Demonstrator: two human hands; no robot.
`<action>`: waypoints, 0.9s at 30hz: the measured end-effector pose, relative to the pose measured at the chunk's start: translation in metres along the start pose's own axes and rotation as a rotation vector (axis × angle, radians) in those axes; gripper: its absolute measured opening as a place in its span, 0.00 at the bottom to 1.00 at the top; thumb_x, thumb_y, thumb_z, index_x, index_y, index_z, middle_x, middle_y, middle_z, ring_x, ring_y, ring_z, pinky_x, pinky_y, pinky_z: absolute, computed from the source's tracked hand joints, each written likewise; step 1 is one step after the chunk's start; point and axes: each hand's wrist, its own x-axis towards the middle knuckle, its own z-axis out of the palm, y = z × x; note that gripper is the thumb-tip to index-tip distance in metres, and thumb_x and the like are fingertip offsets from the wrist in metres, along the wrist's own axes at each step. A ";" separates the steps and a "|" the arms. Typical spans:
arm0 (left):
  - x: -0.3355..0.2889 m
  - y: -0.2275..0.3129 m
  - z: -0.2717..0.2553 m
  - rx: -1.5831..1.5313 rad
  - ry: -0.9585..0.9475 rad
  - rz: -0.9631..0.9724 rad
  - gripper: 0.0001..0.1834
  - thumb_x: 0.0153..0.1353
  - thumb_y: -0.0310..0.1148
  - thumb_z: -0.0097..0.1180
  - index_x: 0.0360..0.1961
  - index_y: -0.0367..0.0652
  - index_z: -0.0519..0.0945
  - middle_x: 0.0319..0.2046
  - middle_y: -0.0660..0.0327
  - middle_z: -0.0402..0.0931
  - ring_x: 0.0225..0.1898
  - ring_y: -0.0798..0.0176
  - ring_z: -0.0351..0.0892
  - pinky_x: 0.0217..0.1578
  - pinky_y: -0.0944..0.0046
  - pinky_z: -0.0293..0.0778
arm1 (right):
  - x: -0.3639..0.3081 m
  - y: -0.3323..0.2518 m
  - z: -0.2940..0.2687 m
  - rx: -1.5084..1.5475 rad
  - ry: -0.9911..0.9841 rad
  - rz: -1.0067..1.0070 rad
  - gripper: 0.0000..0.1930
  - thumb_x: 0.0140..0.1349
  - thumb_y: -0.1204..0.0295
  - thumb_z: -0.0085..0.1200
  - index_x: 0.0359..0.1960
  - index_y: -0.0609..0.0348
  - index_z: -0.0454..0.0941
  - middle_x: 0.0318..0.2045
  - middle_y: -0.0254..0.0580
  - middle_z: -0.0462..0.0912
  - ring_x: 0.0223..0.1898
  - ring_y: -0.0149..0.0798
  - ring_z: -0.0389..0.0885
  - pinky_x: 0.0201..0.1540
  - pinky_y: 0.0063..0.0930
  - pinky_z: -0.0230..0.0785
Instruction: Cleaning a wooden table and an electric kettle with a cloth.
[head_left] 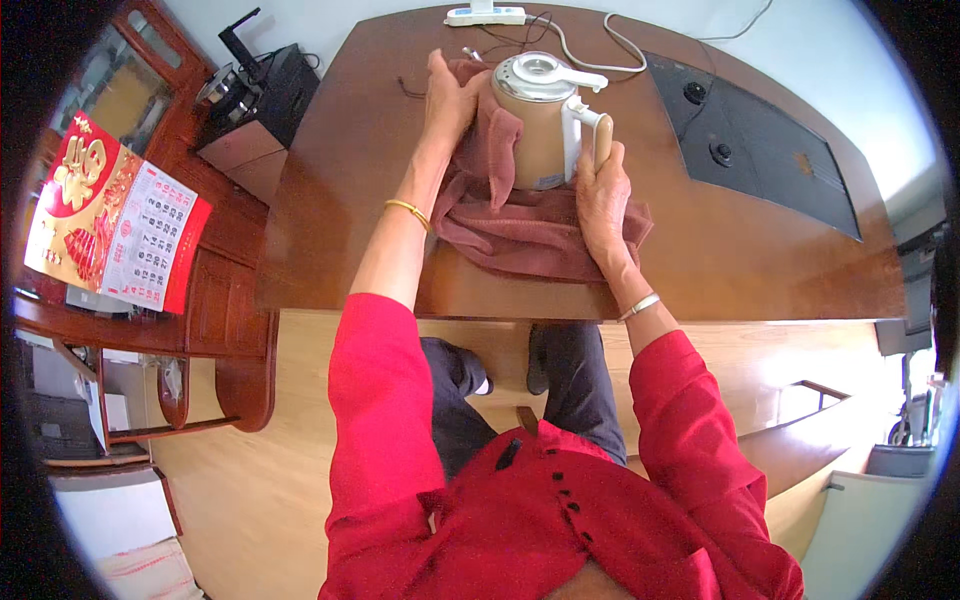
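A beige electric kettle (540,130) with a silver and white lid stands on the brown table. My right hand (605,195) is closed around the lower part of its tan and white handle. A reddish-brown towel (530,235) lies bunched in front of the kettle, with one part raised against the kettle's left side. There my left hand (452,95) holds the towel, its fingers partly hidden by the cloth. Under my right wrist the towel spreads out on the tabletop.
A white power strip (486,16) with cables sits at the table's back edge. To the right, a black panel with knobs (760,150) is set into the tabletop. At left are a red and gold calendar (120,215), a wooden cabinet (225,300) and a black appliance (275,90).
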 end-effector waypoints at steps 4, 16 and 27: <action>-0.001 0.000 -0.007 0.161 -0.025 0.071 0.48 0.52 0.43 0.65 0.64 0.27 0.52 0.54 0.35 0.70 0.57 0.41 0.71 0.56 0.53 0.68 | -0.001 -0.004 -0.002 0.016 0.019 -0.016 0.12 0.65 0.67 0.48 0.44 0.61 0.66 0.34 0.67 0.78 0.40 0.68 0.76 0.39 0.54 0.68; -0.008 0.014 -0.036 -0.070 0.103 -0.053 0.17 0.57 0.36 0.61 0.43 0.35 0.77 0.41 0.53 0.81 0.44 0.58 0.79 0.47 0.61 0.73 | -0.001 -0.001 -0.006 0.002 0.031 -0.017 0.12 0.66 0.67 0.47 0.43 0.61 0.66 0.34 0.66 0.78 0.39 0.67 0.77 0.41 0.53 0.68; 0.011 -0.005 0.019 -0.440 0.019 -0.140 0.22 0.65 0.46 0.47 0.47 0.39 0.78 0.49 0.55 0.74 0.51 0.58 0.72 0.52 0.60 0.67 | 0.000 0.004 0.001 0.002 -0.009 0.027 0.14 0.65 0.64 0.49 0.40 0.63 0.67 0.33 0.67 0.78 0.38 0.68 0.76 0.40 0.54 0.68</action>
